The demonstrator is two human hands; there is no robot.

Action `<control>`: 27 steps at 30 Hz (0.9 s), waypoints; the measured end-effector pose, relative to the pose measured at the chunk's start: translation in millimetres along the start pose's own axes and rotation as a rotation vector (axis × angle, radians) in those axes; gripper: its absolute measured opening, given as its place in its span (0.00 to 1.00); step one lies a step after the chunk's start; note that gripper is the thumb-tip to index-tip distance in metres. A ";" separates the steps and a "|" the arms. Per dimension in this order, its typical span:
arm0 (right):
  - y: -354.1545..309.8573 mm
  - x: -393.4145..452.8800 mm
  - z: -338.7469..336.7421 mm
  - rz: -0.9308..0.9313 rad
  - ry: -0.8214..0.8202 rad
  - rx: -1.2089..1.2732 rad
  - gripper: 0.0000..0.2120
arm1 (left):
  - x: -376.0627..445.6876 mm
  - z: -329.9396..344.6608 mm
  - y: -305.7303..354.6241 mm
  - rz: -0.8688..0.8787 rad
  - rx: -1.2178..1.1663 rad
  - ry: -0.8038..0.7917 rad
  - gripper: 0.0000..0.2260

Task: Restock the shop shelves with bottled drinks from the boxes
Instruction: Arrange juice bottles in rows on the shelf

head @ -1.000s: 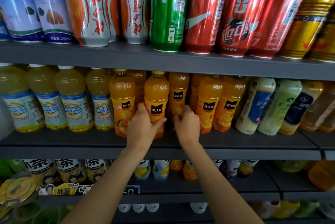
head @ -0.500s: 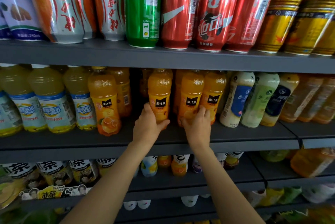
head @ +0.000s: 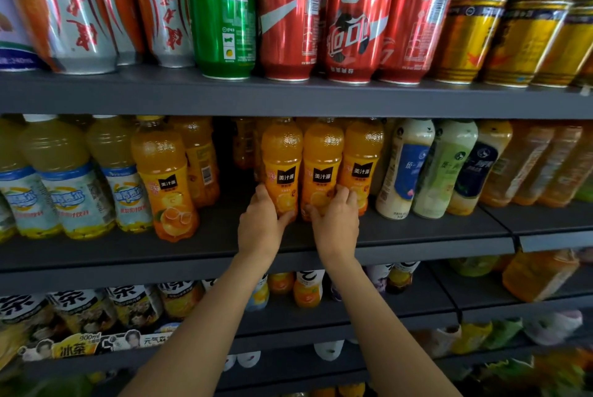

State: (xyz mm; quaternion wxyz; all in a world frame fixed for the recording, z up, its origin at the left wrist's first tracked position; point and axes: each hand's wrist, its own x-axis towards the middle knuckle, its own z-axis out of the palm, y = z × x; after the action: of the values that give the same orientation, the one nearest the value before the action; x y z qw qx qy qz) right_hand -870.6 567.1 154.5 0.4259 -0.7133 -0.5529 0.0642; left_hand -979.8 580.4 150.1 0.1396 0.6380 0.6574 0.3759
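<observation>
Orange juice bottles with black labels stand on the middle grey shelf (head: 205, 249). My left hand (head: 261, 225) grips the base of one orange juice bottle (head: 281, 162). Right beside it, my right hand (head: 337, 223) grips the base of a second orange bottle (head: 322, 162), its fingers also reaching a third orange bottle (head: 362, 156). These bottles stand upright and close together. Another orange bottle (head: 163, 178) stands apart to the left, with a dark gap (head: 224, 178) between it and my left hand.
Pale yellow drink bottles (head: 69, 178) fill the shelf's left end. White and green milk-tea bottles (head: 426, 165) stand to the right. Cans (head: 288, 14) line the upper shelf (head: 288, 96) close overhead. Tea bottles (head: 80, 306) sit on the lower shelf.
Both hands have slid right along the shelf with their orange bottles, closing them against the bottles on the right. The gap to the left orange bottle has widened.
</observation>
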 end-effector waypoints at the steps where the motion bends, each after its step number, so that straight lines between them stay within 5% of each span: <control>1: -0.7 0.1 0.0 -0.004 -0.005 -0.005 0.26 | 0.0 0.5 0.1 -0.001 0.002 0.004 0.29; 6: -4.7 -11.0 -3.3 -0.101 0.108 0.017 0.28 | -8.3 -6.6 0.9 -0.003 -0.026 0.012 0.31; 9: -20.3 -26.2 0.4 -0.382 0.248 0.184 0.19 | -27.0 -32.1 -13.6 0.130 -0.093 0.273 0.26; 13: -63.2 -37.8 30.4 -0.593 -0.013 0.286 0.16 | -32.6 -76.3 -50.0 0.008 -0.178 0.622 0.22; 16: -89.4 -26.9 62.3 -0.488 -0.253 0.304 0.21 | -18.6 -96.4 -73.9 -0.101 -0.148 0.562 0.27; 20: -118.4 1.0 89.5 -0.273 -0.370 0.437 0.28 | -3.8 -100.7 -91.3 -0.072 -0.050 0.379 0.28; 27: -131.9 10.6 125.0 -0.160 -0.462 0.433 0.18 | -1.0 -109.2 -106.7 -0.087 -0.041 0.366 0.26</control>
State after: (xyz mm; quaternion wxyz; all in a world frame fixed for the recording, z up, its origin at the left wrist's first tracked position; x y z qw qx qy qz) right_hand -1033.7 646.5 169.4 0.4348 -0.5269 -0.6628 0.3066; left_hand -1130.4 555.3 152.2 0.0470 0.5271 0.6908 0.4926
